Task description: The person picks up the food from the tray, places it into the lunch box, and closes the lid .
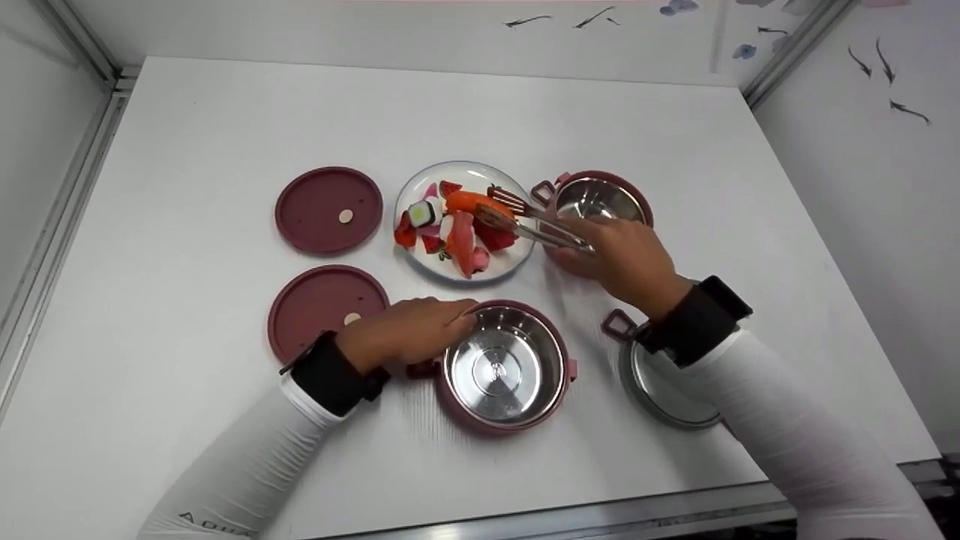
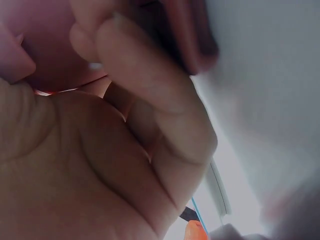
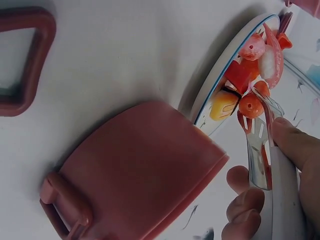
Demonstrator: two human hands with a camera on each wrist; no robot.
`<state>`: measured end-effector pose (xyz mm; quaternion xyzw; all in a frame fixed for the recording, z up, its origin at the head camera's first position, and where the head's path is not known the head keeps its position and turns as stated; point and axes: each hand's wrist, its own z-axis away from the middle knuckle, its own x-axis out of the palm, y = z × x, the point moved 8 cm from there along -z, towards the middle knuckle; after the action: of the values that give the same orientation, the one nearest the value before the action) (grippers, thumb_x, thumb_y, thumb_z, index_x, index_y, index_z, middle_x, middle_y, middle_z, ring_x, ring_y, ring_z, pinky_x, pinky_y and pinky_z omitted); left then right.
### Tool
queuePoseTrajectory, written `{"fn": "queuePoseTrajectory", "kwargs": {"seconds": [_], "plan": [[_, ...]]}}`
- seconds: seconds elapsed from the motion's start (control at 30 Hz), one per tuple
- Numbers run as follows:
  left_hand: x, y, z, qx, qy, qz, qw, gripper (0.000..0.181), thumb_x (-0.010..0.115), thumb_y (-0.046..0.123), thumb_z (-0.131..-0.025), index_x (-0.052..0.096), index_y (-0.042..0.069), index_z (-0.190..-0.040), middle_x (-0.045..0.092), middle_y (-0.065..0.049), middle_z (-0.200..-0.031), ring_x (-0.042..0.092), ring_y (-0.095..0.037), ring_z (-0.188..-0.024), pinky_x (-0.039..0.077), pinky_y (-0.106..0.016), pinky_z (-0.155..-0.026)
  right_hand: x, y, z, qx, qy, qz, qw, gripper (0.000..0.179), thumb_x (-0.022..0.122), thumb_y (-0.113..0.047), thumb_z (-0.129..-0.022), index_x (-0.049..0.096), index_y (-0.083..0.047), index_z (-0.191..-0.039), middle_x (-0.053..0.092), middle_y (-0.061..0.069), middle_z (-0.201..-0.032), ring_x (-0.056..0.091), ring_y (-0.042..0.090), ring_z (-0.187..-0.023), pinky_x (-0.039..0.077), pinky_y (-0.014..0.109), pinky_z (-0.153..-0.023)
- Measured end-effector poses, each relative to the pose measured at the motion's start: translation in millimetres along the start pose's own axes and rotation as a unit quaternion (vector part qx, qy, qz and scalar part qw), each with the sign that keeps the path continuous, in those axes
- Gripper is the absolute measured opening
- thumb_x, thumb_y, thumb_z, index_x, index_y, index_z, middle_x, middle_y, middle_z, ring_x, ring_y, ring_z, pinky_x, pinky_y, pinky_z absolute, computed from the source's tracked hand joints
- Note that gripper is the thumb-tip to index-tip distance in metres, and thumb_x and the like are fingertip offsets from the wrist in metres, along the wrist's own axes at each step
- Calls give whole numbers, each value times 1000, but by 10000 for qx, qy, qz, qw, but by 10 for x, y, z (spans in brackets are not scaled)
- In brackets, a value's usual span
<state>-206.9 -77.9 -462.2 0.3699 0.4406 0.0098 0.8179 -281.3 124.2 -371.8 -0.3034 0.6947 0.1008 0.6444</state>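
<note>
My right hand (image 1: 626, 259) holds metal tongs (image 3: 260, 165) over a white plate (image 1: 420, 264) of toy food. One tong tip is slotted like a fork. The end of an orange, carrot-like piece (image 1: 465, 201) lies between the tips; whether they squeeze it I cannot tell. Sushi pieces, watermelon slices and a pink prawn-like piece (image 1: 463, 240) share the plate. My left hand (image 1: 416, 330) grips the near steel-lined bowl (image 1: 496, 367) at its left side, thumb at the rim and fingers curled by its dark red handle (image 2: 192, 40). That bowl's inside is bare steel.
Behind the right hand stands a second steel-lined bowl (image 1: 600, 199), partly covered by it. Under the right forearm sits a round container with a grey, see-through lid (image 1: 671, 386). Two dark red lids (image 1: 326, 214) lie on the left. Walls border the white table (image 1: 225, 120).
</note>
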Motion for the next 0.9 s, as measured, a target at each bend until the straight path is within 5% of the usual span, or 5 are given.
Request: {"fn": "queuePoseTrajectory", "kwargs": {"seconds": [0.2,0.47,0.7,0.9], "plan": [[10,-2,-1,-109,-118,112,9998,36,29,47,-106,51,35,-130,63,1,-118,57,-24,-121,43,-50,-103,-173,23,288,-65,520,-75,9986,44,74,-26,-91,65,-15,-133,75,12,-109,70,28,-81,55,48,-71],[-32,47,3,19,-106,94,9999,35,29,45,-106,54,33,-129,65,0,-116,61,-23,-113,46,-48,-98,-496,-140,984,-620,1148,-29,9915,53,83,-11,-81,66,-9,-131,76,11,-100,69,16,-74,56,28,-63],[-27,40,6,64,-62,15,10000,36,28,45,-106,53,31,-127,65,-2,-116,62,-25,-114,46,-48,-100,-607,-210,1503,-768,734,-424,9934,66,89,-2,-69,68,-14,-130,73,-2,-93,56,-1,-65,44,10,-56],[3,5,18,-3,-165,156,9997,33,27,45,-106,53,31,-121,63,0,-109,60,-24,-107,46,-46,-96,-518,-276,1628,-1084,6,-516,9928,60,89,-9,-69,70,-17,-125,63,-11,-78,40,-13,-50,36,8,-47]]}}
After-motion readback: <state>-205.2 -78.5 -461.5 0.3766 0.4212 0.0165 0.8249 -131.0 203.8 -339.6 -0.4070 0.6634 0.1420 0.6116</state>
